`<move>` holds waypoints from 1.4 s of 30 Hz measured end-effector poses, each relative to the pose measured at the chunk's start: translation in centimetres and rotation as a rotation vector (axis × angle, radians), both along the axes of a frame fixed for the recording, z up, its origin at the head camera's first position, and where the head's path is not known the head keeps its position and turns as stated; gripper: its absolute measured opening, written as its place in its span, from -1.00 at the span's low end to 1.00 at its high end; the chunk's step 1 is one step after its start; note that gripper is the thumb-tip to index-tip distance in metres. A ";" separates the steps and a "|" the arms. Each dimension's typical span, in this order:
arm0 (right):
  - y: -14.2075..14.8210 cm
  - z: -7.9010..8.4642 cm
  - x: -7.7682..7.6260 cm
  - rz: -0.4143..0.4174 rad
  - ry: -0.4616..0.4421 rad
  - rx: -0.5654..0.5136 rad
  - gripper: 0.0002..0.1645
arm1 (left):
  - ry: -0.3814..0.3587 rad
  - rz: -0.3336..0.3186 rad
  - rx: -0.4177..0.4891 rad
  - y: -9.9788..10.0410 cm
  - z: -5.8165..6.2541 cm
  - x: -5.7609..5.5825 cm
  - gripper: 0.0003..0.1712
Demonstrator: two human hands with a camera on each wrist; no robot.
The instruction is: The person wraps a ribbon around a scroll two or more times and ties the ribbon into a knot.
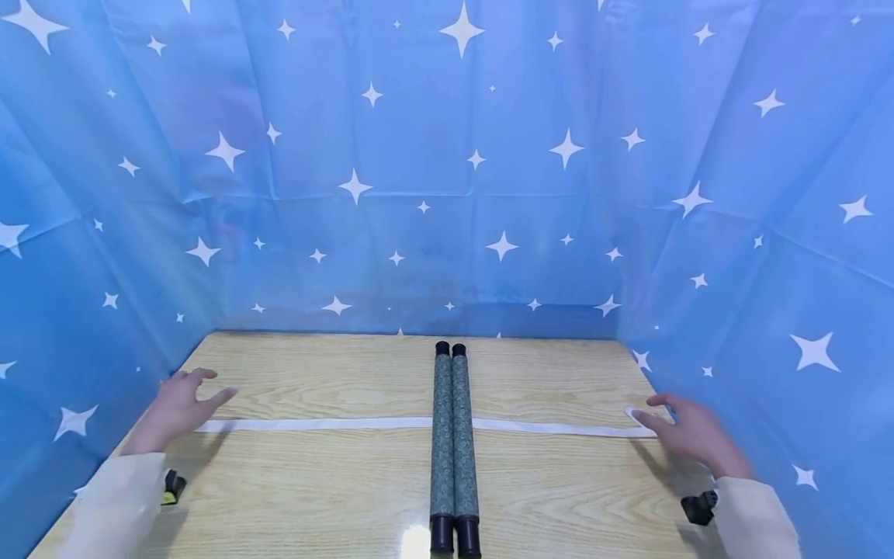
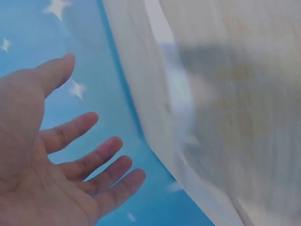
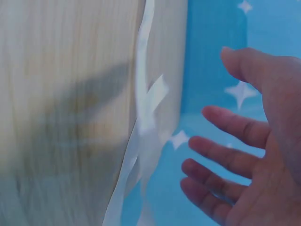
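Observation:
Two slim green patterned rolls with black ends, like a rolled-up scroll, lie side by side across the middle of the wooden table. Under them, crossing from left to right, runs a white ribbon. My left hand hovers by the ribbon's left end, palm inward, fingers spread and holding nothing. Over at the right end, my right hand is likewise spread and holds nothing. In the right wrist view the ribbon hangs over the table edge, with a short piece folded across it, apart from the fingers.
A blue curtain with white stars surrounds the table at the back and both sides. The wooden tabletop shows a bright light reflection near the front. Small black devices sit at both wrists, below white sleeves.

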State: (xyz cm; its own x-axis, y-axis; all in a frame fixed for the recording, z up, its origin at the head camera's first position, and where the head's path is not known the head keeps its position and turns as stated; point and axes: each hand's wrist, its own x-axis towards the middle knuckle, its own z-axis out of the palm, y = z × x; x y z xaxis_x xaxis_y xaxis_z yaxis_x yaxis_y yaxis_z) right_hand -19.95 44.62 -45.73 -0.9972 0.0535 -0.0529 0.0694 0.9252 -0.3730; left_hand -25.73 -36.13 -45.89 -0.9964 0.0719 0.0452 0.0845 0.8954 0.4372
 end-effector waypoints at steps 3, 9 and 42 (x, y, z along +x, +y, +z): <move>-1.7 0.1 -0.4 0.024 0.057 0.000 -0.06 | 0.042 -0.021 0.026 2.8 0.5 0.0 -0.13; -5.4 0.3 -1.0 0.066 0.073 -0.012 -0.07 | 0.040 -0.045 0.098 8.9 0.8 0.0 -0.20; -12.1 -3.3 -2.0 -0.093 -0.128 -0.053 -0.35 | -0.183 0.091 0.018 23.6 -4.3 -0.6 -0.32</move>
State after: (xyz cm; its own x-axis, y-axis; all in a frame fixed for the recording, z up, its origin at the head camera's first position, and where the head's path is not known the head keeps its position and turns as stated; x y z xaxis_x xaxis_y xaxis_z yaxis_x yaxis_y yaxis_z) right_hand -21.92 32.52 -49.06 -0.9730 0.1393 -0.1842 0.2041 0.8919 -0.4035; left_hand -26.29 -12.57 -50.16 -0.9905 -0.0177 -0.1367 -0.0785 0.8877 0.4536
